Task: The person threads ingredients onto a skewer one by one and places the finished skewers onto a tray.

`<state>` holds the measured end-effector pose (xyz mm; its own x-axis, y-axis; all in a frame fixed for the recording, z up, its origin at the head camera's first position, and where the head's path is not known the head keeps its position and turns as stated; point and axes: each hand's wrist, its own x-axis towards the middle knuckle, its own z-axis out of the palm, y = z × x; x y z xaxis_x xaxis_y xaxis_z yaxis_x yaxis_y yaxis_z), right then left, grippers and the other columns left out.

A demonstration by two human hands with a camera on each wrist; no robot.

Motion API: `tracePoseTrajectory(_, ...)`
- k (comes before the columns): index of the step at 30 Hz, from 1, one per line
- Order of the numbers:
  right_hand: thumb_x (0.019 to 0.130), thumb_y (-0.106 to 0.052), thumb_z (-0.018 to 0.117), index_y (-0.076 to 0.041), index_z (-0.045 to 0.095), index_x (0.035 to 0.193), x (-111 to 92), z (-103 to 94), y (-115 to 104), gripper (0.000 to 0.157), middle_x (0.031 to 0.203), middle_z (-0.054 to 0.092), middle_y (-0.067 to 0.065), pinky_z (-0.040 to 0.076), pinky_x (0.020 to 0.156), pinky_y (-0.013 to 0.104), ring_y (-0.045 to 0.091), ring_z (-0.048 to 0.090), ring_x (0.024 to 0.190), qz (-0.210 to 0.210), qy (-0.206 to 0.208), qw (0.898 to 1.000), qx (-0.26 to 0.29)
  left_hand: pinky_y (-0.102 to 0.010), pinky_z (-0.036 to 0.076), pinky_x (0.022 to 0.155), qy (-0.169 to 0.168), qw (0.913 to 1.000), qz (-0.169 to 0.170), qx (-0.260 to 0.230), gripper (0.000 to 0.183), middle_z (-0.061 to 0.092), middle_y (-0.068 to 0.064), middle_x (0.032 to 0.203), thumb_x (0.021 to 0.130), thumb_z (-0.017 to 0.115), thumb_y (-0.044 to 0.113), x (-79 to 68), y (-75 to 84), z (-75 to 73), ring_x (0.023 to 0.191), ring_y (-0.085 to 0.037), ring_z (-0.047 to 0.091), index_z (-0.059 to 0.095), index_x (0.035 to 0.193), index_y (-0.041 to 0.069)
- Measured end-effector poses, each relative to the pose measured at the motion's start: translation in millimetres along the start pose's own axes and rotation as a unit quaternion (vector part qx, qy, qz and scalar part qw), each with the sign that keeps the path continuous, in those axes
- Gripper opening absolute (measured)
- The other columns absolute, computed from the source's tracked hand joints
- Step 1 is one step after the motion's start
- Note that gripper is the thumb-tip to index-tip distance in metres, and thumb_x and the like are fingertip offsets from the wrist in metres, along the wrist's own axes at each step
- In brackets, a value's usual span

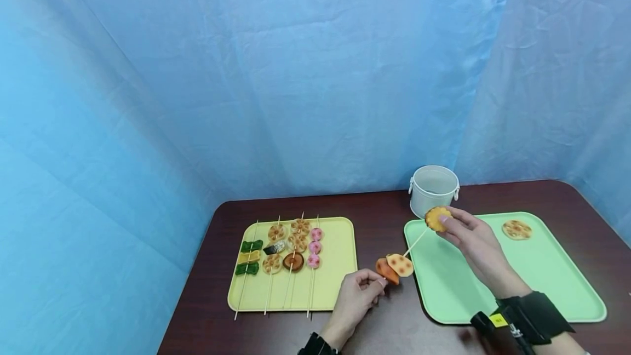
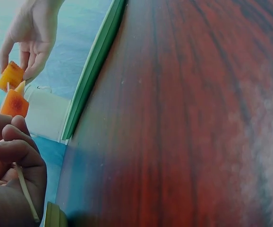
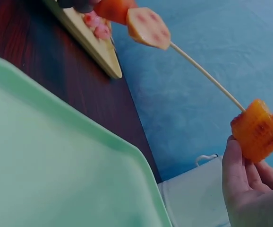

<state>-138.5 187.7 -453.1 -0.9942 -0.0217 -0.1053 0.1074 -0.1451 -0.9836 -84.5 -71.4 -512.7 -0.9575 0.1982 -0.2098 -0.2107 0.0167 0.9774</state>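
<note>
My left hand pinches a thin wooden skewer just below an orange-red toy food piece. Above that piece a pale slice with brown spots is threaded on the stick. A bare length of skewer runs from the slice up to a yellow corn piece with browned marks. My right hand grips this corn piece between thumb and fingers, at the skewer's upper tip. Whether the tip has entered the corn cannot be told. The skewer's lower end sticks out beneath the left hand.
On the left, a yellow tray bears several loaded skewers side by side. A green tray on the right carries one round browned slice. Behind it stands a white bucket with side handles, near the blue curtain.
</note>
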Motion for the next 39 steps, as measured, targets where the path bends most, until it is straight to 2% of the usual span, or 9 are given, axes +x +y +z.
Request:
tracePoseTrajectory(4, 0.094, -0.033, 0.06, 0.009, 0.035, 0.142, 0.2, 3.4, -1.6, 0.068, 0.118, 0.056, 0.001, 0.049, 0.088, 0.025, 0.003, 0.062, 0.101, 0.008, 0.002, 0.997, -0.074, -0.019, 0.034, 0.043, 0.003, 1.0, 0.002, 0.002, 0.025, 0.064, -0.011, 0.07, 0.084, 0.069, 0.018, 0.9, 0.1, 1.2, 0.051, -0.007, 0.047, 0.069, 0.089, -0.007)
tracePoseTrajectory(9, 0.095, -0.038, 0.058, 0.007, 0.039, 0.141, -0.9, 6.7, 0.5, 0.068, 0.117, 0.059, -0.001, 0.049, 0.087, 0.024, 0.005, 0.062, 0.102, 0.012, -0.01, 0.992, -0.125, -0.018, 0.034, 0.042, 0.01, 0.9999, -0.001, 0.007, 0.024, 0.065, -0.015, 0.072, 0.085, 0.069, 0.018, 2.5, 1.2, 3.6, 0.052, -0.009, 0.047, 0.07, 0.089, -0.005)
tracePoseTrajectory(12, 0.095, -0.039, 0.057, 0.006, 0.039, 0.142, -1.8, 9.8, 3.0, 0.068, 0.121, 0.059, 0.001, 0.049, 0.089, 0.028, 0.005, 0.062, 0.103, 0.014, -0.014, 0.991, -0.134, -0.018, 0.034, 0.043, 0.013, 0.9999, 0.001, 0.006, 0.023, 0.065, -0.01, 0.07, 0.085, 0.069, 0.018, 3.3, 1.8, 4.8, 0.053, -0.009, 0.047, 0.071, 0.089, -0.004)
tracePoseTrajectory(15, 0.095, -0.04, 0.057, 0.006, 0.038, 0.143, -3.1, 14.7, 5.7, 0.07, 0.128, 0.054, 0.01, 0.048, 0.092, 0.033, 0.002, 0.061, 0.103, 0.018, -0.016, 0.989, -0.143, -0.017, 0.034, 0.043, 0.013, 0.9999, 0.009, 0.004, 0.023, 0.063, -0.006, 0.068, 0.085, 0.069, 0.019, 3.9, 2.4, 5.9, 0.053, -0.01, 0.048, 0.071, 0.089, -0.004)
tracePoseTrajectory(19, 0.095, -0.04, 0.057, 0.006, 0.036, 0.144, -5.4, 22.0, 10.5, 0.071, 0.133, 0.049, 0.021, 0.048, 0.093, 0.036, 0.0, 0.059, 0.102, 0.019, -0.017, 0.988, -0.15, -0.017, 0.033, 0.042, 0.016, 0.9997, 0.018, 0.005, 0.023, 0.063, -0.008, 0.068, 0.086, 0.069, 0.019, 4.4, 3.9, 7.1, 0.053, -0.011, 0.047, 0.071, 0.089, -0.004)
tracePoseTrajectory(25, 0.093, -0.041, 0.059, 0.005, 0.042, 0.14, -7.1, 30.6, 17.7, 0.067, 0.126, 0.057, 0.02, 0.048, 0.092, 0.039, 0.005, 0.061, 0.1, 0.022, -0.018, 0.987, -0.16, -0.017, 0.032, 0.041, 0.026, 0.9994, 0.02, 0.007, 0.023, 0.064, -0.022, 0.073, 0.086, 0.068, 0.018, 4.6, 5.6, 8.6, 0.052, -0.013, 0.046, 0.071, 0.09, -0.005)
tracePoseTrajectory(34, 0.091, -0.047, 0.059, 0.001, 0.036, 0.146, -11.3, 37.5, 21.6, 0.076, 0.137, 0.048, 0.021, 0.044, 0.096, 0.045, 0.022, 0.054, 0.116, 0.056, -0.024, 0.984, -0.165, -0.017, 0.034, 0.042, 0.032, 0.9994, 0.011, -0.001, 0.025, 0.065, -0.008, 0.069, 0.085, 0.069, 0.019, 4.9, 4.3, 8.7, 0.053, -0.011, 0.049, 0.07, 0.09, -0.006)
tracePoseTrajectory(39, 0.092, -0.043, 0.059, 0.0, 0.038, 0.144, -14.3, 39.2, 25.6, 0.071, 0.135, 0.05, 0.019, 0.046, 0.093, 0.044, 0.015, 0.058, 0.11, 0.045, -0.03, 0.985, -0.166, -0.017, 0.034, 0.042, 0.036, 0.9993, 0.01, 0.002, 0.023, 0.064, -0.004, 0.067, 0.085, 0.068, 0.018, 3.6, 4.3, 8.3, 0.053, -0.011, 0.049, 0.07, 0.089, -0.005)
